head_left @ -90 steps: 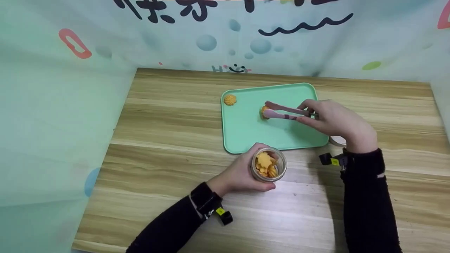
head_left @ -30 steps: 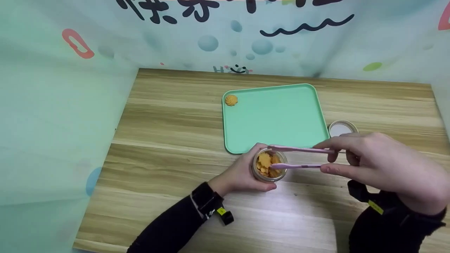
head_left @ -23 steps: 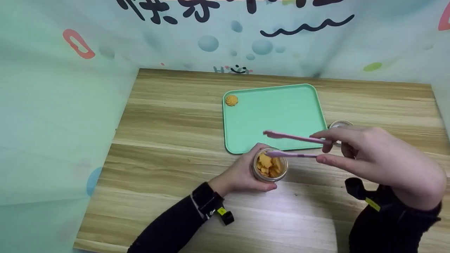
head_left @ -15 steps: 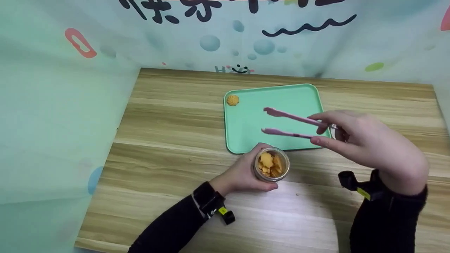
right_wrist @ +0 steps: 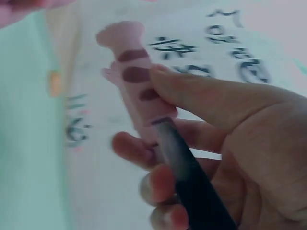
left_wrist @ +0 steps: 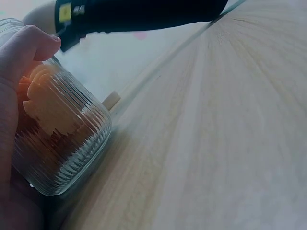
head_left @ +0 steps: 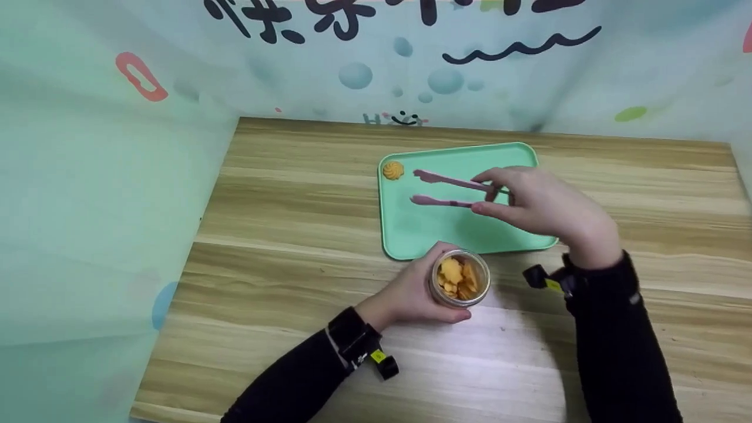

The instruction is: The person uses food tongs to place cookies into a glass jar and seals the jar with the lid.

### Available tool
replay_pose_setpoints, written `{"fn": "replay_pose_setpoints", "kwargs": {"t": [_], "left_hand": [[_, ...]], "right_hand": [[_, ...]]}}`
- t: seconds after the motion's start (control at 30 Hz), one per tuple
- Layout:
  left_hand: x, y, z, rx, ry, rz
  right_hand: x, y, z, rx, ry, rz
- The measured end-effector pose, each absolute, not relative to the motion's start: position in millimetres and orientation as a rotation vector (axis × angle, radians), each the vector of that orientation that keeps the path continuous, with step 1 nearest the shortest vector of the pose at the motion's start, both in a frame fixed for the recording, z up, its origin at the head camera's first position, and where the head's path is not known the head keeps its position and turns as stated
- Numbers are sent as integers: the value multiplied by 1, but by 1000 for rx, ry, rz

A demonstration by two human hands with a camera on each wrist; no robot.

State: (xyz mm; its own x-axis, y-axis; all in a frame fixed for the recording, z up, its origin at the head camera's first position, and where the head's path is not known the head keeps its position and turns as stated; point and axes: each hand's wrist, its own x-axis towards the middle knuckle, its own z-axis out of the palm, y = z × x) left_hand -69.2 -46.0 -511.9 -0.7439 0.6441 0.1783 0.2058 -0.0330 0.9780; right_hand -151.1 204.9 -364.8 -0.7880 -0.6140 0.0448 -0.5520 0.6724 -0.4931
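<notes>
My left hand (head_left: 411, 294) grips a ribbed glass jar (head_left: 487, 281) without a lid, partly filled with yellow-brown cookies (head_left: 451, 270). In the left wrist view, the thumb and palm wrap the jar (left_wrist: 72, 129), which tilts in that picture. My right hand (head_left: 546, 202) pinches pink tongs (head_left: 452, 180) between thumb and fingers above the green tray (head_left: 429, 229). The tongs' arms are spread, with nothing between their tips. One swirled cookie (head_left: 393, 170) lies in the tray's far left corner, just left of the tips. In the right wrist view the tongs (right_wrist: 136, 72) show a dark handle.
The wooden table (head_left: 282, 223) runs back to a pale printed cloth (head_left: 294, 76), which also hangs at the left side. The right forearm (head_left: 617, 346) in a black sleeve reaches over the table's right half.
Three seconds ago the tongs were at a second cookie mid-tray; later they were at the jar mouth and that cookie was off the tray. Now the right hand has moved back over the tray, leftward.
</notes>
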Motion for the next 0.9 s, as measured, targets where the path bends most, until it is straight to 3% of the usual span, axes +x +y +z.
{"fn": "replay_pose_setpoints", "kwargs": {"t": [0.4,0.9], "left_hand": [[-69,-44,-511,868,1910,1828],[-68,-45,-513,890,1932,1821]], "right_hand": [[-212,158,-408,-828,2784,-698],[-229,139,-426,-764,2734,-683]]}}
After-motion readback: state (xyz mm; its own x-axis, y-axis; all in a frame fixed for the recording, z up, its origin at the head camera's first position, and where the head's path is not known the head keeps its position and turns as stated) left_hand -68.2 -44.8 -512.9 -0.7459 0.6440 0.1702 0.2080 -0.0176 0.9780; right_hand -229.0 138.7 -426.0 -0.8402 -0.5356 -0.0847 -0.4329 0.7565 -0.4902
